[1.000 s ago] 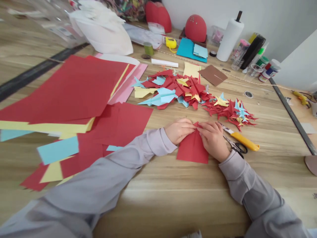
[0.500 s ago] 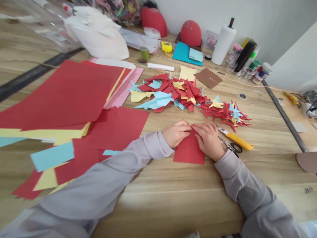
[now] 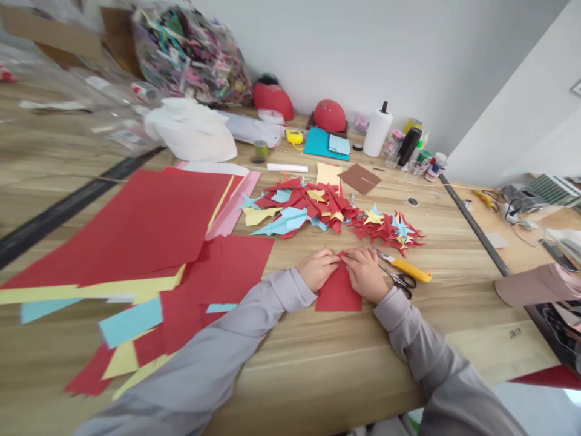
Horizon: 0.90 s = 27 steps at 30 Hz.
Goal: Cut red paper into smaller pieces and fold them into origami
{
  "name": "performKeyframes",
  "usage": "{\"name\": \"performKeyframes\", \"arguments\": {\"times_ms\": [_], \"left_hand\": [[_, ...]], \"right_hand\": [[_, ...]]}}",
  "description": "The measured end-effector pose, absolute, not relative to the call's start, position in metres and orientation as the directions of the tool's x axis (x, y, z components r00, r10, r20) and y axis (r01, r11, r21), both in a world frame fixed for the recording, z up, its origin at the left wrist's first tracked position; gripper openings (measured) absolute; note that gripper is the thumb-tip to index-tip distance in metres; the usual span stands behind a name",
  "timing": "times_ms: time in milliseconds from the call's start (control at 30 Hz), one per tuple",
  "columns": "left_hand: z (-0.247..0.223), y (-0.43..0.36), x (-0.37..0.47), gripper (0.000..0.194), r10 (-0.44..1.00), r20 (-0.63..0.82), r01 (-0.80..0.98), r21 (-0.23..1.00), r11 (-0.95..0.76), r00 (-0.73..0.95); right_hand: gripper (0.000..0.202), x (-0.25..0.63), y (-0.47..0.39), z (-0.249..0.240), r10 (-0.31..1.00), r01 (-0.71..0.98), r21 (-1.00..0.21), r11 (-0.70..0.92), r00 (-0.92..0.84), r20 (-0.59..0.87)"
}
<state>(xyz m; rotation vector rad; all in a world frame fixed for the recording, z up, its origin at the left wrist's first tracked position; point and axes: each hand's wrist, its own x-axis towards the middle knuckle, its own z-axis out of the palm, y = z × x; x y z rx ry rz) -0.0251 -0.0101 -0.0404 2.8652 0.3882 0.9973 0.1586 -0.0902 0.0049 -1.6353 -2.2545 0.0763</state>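
Observation:
A sheet of red paper (image 3: 338, 295) lies flat on the wooden table in front of me, its top end folded to a narrow tip. My left hand (image 3: 318, 269) pinches the left side of that tip, fingers pressed together. From the right, my right hand (image 3: 365, 275) presses and grips the same tip, close to the left fingertips. Just right of this hand lie scissors (image 3: 405, 281) with black handles and a yellow utility knife (image 3: 412, 270). Beyond both hands is a pile of folded red, blue and yellow paper planes (image 3: 290, 219) and pointed paper pieces (image 3: 385, 229).
Stacked red sheets (image 3: 149, 224) and loose cut paper (image 3: 131, 321) cover the left. Along the back stand a white bottle (image 3: 377, 132), a yellow tape measure (image 3: 295, 137), a green tape roll (image 3: 261, 149) and a bag of shreds (image 3: 193, 57). A pink cylinder (image 3: 538, 284) lies right.
My view has tilted up, bringing more of the wall and the right side into sight. Both hands stay at the top of the red paper, with little visible movement.

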Motion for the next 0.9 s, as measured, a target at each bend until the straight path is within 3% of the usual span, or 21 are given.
{"name": "performKeyframes", "arguments": {"times_ms": [167, 367, 700, 900], "left_hand": [[-0.036, -0.019, -0.025, 0.031, 0.310, 0.622, 0.295, 0.131, -0.946, 0.719], [-0.049, -0.018, -0.023, 0.030, 0.377, 0.634, 0.332, 0.196, -0.923, 0.675], [-0.044, -0.022, -0.028, 0.031, 0.338, 0.641, 0.321, 0.149, -0.935, 0.689], [-0.045, -0.026, -0.024, 0.031, 0.361, 0.655, 0.383, 0.117, -0.916, 0.664]], "right_hand": [[0.037, 0.158, -0.093, 0.004, 0.936, 0.919, -0.247, 0.309, -0.246, 0.253], [0.036, 0.156, -0.095, 0.004, 0.940, 0.932, -0.231, 0.278, -0.215, 0.265], [0.030, 0.154, -0.096, 0.003, 0.938, 0.929, -0.275, 0.249, -0.161, 0.306], [0.023, 0.167, -0.081, 0.008, 0.897, 0.877, -0.258, 0.406, -0.327, 0.298]]}}
